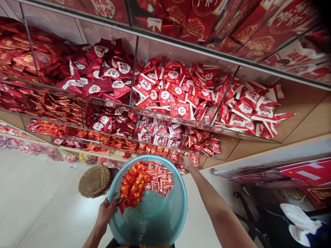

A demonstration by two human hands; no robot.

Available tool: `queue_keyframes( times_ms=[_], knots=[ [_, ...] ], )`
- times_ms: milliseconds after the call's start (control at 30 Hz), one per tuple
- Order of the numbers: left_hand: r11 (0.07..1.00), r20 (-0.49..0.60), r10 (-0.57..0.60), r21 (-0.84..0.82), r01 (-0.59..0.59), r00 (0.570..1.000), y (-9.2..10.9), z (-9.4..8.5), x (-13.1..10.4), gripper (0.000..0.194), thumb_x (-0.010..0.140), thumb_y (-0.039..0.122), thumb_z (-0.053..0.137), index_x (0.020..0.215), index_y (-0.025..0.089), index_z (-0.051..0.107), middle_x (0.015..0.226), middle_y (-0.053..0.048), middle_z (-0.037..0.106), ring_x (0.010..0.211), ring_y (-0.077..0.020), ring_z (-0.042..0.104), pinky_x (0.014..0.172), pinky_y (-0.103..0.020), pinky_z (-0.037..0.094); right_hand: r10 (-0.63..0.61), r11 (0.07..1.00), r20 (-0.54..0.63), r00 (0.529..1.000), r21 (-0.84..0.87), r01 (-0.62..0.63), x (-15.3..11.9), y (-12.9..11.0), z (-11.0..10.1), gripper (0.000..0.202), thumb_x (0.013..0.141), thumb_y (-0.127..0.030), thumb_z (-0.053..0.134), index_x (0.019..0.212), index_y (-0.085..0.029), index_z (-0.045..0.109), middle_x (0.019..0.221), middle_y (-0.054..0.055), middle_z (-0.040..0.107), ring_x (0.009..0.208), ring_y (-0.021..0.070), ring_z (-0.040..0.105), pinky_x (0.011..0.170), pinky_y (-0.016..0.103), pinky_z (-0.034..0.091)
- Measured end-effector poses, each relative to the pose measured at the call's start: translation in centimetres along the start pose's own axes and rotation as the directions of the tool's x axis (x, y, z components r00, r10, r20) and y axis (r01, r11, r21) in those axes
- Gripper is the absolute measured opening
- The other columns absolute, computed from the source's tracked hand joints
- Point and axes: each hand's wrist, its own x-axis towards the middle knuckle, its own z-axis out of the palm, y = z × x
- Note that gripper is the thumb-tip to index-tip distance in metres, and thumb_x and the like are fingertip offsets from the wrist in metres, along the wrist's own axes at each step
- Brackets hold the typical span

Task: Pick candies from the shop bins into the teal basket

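Along the bottom of the shelf (202, 161), small red packets (195, 159) lie around our right fingers (184, 161), whose grip we cannot tell, while our left fingers (112, 204) clasp the teal basket (179, 210) just beside its orange-red packets (133, 184).

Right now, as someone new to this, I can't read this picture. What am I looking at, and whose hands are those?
There is no machine here, just one person's two bare hands. The camera is worn on that person's head, looking forward and down. The left hand holds the rim of a round teal plastic basket. In it lie shiny orange-red wrapped packets and, to their right, flatter red-and-cream packets. The right hand reaches among small red packets low on the glass-fronted wooden shelves; whether it grips one is unclear. More red packets fill the compartments above.
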Motion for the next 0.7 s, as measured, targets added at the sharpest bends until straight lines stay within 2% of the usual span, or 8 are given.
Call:
queue_keyframes(
  times_ms=[200, 333, 400, 533, 700],
  knots=[
    [1.000, -0.004, -0.015, -0.004, 0.015, 1.000, 0.1, 0.0, 0.0, 0.032, 0.054, 0.040, 0.063, 0.077, 0.018, 0.059, 0.056, 0.001, 0.062, 0.056, -0.0195, 0.059, 0.054, -0.031, 0.045, 0.063, 0.994, 0.073, 0.995, -0.095, -0.056, 0.9, -0.8, 0.5, 0.012, 0.074, -0.012, 0.070, 0.086, -0.015, 0.074, 0.097, 0.018, 0.073, 0.099, 0.0289, 0.067, 0.085, 0.036, 0.045],
    [0.999, 0.016, -0.024, -0.023, 0.024, 1.000, 0.3, 0.0, -0.1, 0.035, 0.052, 0.041, 0.062, 0.078, 0.018, 0.060, 0.058, 0.001, 0.062, 0.056, -0.0192, 0.059, 0.055, -0.031, 0.046, 0.070, 0.996, 0.064, 0.995, -0.051, -0.067, 0.9, -0.8, 0.1, 0.008, 0.070, -0.015, 0.073, 0.078, -0.017, 0.071, 0.093, 0.014, 0.073, 0.096, 0.0261, 0.066, 0.080, 0.032, 0.045],
    [1.000, 0.009, -0.013, -0.012, 0.013, 1.000, 0.2, 0.0, 0.0, 0.034, 0.051, 0.041, 0.062, 0.076, 0.018, 0.060, 0.057, 0.001, 0.061, 0.056, -0.0193, 0.059, 0.054, -0.031, 0.045, 0.065, 0.998, 0.056, 0.996, 0.001, -0.066, 0.7, -0.5, -0.4, 0.008, 0.067, -0.020, 0.076, 0.071, -0.019, 0.069, 0.084, 0.009, 0.072, 0.090, 0.0231, 0.066, 0.076, 0.029, 0.044],
    [1.000, 0.008, 0.028, 0.014, -0.028, 1.000, -0.3, -0.1, 0.4, 0.032, 0.052, 0.042, 0.062, 0.074, 0.019, 0.058, 0.056, 0.001, 0.060, 0.056, -0.0201, 0.059, 0.053, -0.031, 0.044, 0.065, 0.985, 0.041, 0.997, 0.160, -0.070, 0.2, 0.2, -1.5, 0.023, 0.062, -0.031, 0.079, 0.053, -0.019, 0.062, 0.060, 0.001, 0.064, 0.069, 0.0181, 0.062, 0.064, 0.026, 0.042],
    [0.999, 0.010, 0.036, 0.011, -0.037, 0.999, -0.6, -0.1, 0.4, 0.030, 0.054, 0.039, 0.059, 0.075, 0.019, 0.058, 0.057, 0.001, 0.061, 0.055, -0.0190, 0.058, 0.052, -0.030, 0.043, 0.116, 0.911, -0.032, 0.993, 0.402, -0.093, -0.5, 0.4, -2.5, 0.027, 0.062, -0.042, 0.078, 0.056, -0.018, 0.065, 0.052, -0.001, 0.060, 0.060, 0.0168, 0.057, 0.057, 0.027, 0.042]
  ],
)
